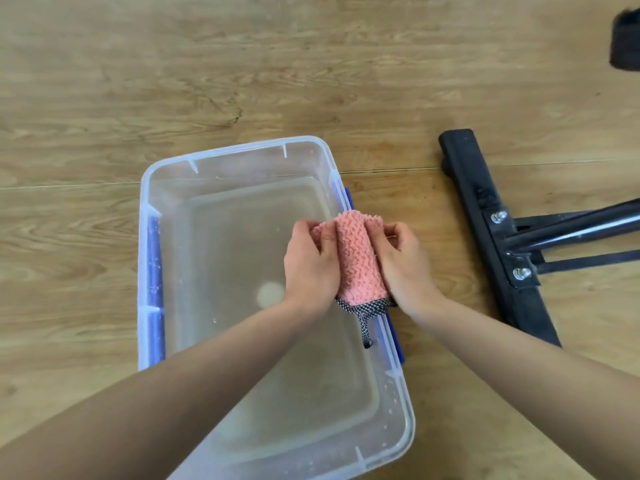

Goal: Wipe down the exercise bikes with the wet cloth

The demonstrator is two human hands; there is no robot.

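Now I have my left hand [308, 268] and right hand [403, 268] both closed around the folded pink cloth [356, 258] above the water tub [239, 150], soft, limp, probably dripping, best held at its middle.

Gym-like room: wood-look plank floor [173, 81], black exercise-bike base bar [485, 216]

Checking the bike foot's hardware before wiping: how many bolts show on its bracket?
2: one bolt at the bracket's far end, another bolt at its near end. More may be hidden out of frame.
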